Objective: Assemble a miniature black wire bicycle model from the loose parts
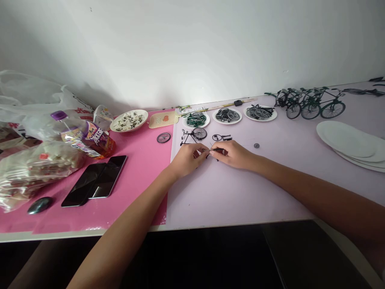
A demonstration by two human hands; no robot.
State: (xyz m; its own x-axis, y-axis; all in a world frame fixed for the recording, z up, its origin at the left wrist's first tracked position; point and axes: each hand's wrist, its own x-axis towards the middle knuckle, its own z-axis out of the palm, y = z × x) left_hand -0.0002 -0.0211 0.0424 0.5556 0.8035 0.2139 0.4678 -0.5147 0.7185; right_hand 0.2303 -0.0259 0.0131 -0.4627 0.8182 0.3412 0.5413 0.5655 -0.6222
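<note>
My left hand [189, 159] and my right hand [233, 155] meet over the pale lilac part of the table, fingertips almost touching. Both are closed in a pinch on a small dark model bicycle part [217, 149], mostly hidden by the fingers. Just beyond my left hand lies a partly built model bicycle [194, 135] with one wheel on it. Past my right hand are a loose ring-shaped part and some dark pieces [221, 137]. A small grey disc [256, 145] lies to the right, and a loose wheel [163, 137] to the left on the pink cover.
Plates of green parts [196, 120], wheels [227, 115] and dark pieces [260, 112] line the wall. Finished model bicycles [311, 103] stand right of them, near stacked white plates [345, 138]. Leftward are a bowl [129, 121], a bottle [86, 136], phones [108, 176] and bags [36, 166].
</note>
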